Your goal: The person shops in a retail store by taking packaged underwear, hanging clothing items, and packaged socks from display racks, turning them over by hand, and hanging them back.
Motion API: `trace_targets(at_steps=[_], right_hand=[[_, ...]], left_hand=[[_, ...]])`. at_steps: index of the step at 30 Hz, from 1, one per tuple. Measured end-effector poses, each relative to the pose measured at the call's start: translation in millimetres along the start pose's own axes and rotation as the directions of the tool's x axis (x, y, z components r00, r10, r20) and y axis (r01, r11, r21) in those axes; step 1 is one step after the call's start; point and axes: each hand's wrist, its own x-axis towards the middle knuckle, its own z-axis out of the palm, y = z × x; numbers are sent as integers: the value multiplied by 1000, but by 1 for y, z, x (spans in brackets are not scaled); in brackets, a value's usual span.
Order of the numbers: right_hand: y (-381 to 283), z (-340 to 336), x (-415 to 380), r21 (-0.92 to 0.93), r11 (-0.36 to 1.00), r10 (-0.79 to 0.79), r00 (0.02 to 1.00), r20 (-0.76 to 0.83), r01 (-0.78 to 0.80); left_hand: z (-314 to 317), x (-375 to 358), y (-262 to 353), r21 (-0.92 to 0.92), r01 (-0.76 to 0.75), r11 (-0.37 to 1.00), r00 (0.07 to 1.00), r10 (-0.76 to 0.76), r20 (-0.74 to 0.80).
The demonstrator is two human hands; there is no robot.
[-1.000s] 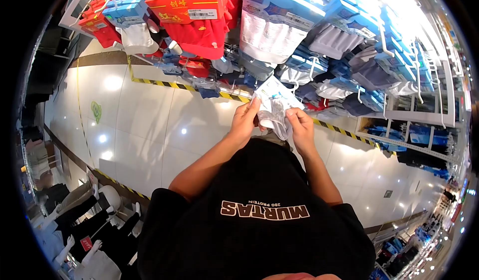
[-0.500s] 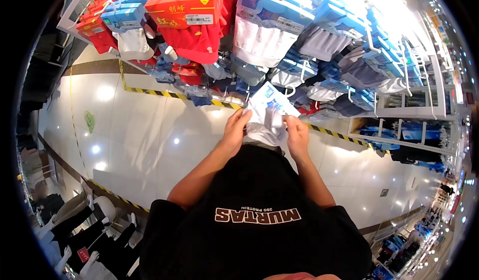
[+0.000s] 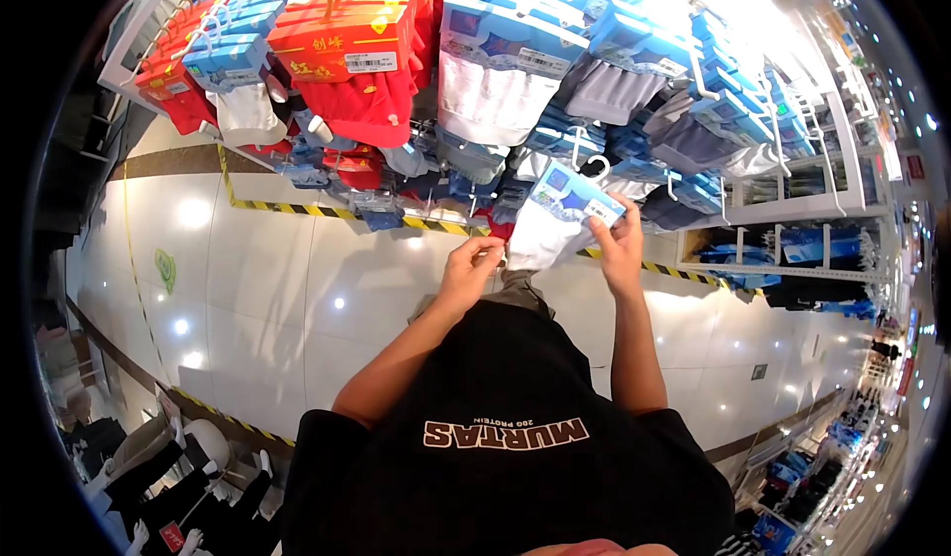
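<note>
A white sock pack (image 3: 547, 229) with a blue card header and a white hanger hook hangs in front of my body, tilted. My right hand (image 3: 619, 241) is closed on the header's right edge, thumb on the front. At the pack's lower left side, my left hand (image 3: 474, 267) has its fingers pinched together; whether they hold anything is too small to tell. Above the pack, similar white socks with blue headers (image 3: 500, 91) hang on the rack, beside red packs (image 3: 347, 51).
The rack (image 3: 783, 229) spans the top, with grey and blue packs on hooks (image 3: 703, 76). Black-yellow tape (image 3: 297, 207) runs along the tiled floor (image 3: 263, 269). Mannequin legs (image 3: 223, 482) stand at lower left, and more shelves at the right.
The pack has turned so its blue header faces up and right. My right hand has moved up and right onto the header; my left hand has come away slightly to the lower left.
</note>
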Motion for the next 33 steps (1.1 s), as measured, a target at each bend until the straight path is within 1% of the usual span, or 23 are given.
trace_targets(at_steps=[1, 2, 3, 6, 7, 10, 14, 15, 16, 18, 19, 22, 23, 26, 28, 29, 30, 32, 33], right_hand=[[0, -5, 7, -16, 1000, 3, 1000, 13, -3], [0, -9, 14, -32, 999, 6, 1000, 28, -5], [1, -12, 21, -62, 997, 43, 998, 56, -39], [7, -15, 44, -236, 972, 36, 993, 115, -8], [14, -13, 51, -221, 975, 16, 997, 76, 1], [33, -14, 71, -222, 975, 1, 999, 45, 9], [74, -25, 87, -313, 950, -42, 997, -60, 21], [63, -21, 82, -462, 881, 36, 989, -144, -100], [57, -17, 76, -542, 840, -92, 984, -155, -7], [44, -8, 64, -690, 706, -347, 927, -140, 160], [22, 0, 58, -630, 764, -288, 948, -133, 144], [-20, 10, 64, -565, 782, -393, 912, -120, 262], [-35, 15, 71, -524, 789, -442, 889, -119, 322], [-68, 22, 100, -447, 800, -510, 846, -156, 399], [-85, 29, 117, -350, 826, -534, 814, -230, 442], [-87, 27, 129, -326, 825, -543, 807, -232, 461], [-93, 27, 136, -328, 842, -513, 821, -249, 427], [-83, 15, 159, -82, 888, -459, 868, -189, 452], [-89, 22, 159, -62, 888, -458, 860, -224, 456]], left_hand=[[0, -1, 2, -6, -3, 1000, 999, 3, -32], [-1, 0, 2, 5, 12, 1000, 1000, -12, -19], [-5, 0, 1, 16, 29, 999, 1000, -29, -8], [-11, -1, -2, 22, 62, 998, 998, -63, 29], [-11, -1, -2, 17, 68, 998, 997, -69, 42], [-12, -3, 1, 12, 84, 996, 996, -84, 40], [-18, -4, -3, -19, 81, 997, 997, -80, 15], [-20, -4, -6, -28, 74, 997, 997, -74, 7], [-22, -5, -7, -38, 70, 997, 998, -70, 1], [-26, -6, -8, -52, 59, 997, 998, -61, -35], [-28, -6, -8, -59, 53, 997, 997, -56, -53], [-32, -7, -9, -70, 76, 995, 994, -81, -72], [-32, -7, -10, -66, 82, 994, 995, -86, -60], [-32, -4, -11, -48, 83, 995, 996, -85, -25], [-29, -3, -11, -42, 72, 997, 997, -72, -6], [-29, -4, -10, -40, 69, 997, 998, -69, -6], [-28, -5, -7, -38, 66, 997, 998, -67, -7], [-29, -5, -4, -42, 57, 997, 998, -58, -19], [-29, -7, -5, -50, 56, 997, 998, -57, -31]])
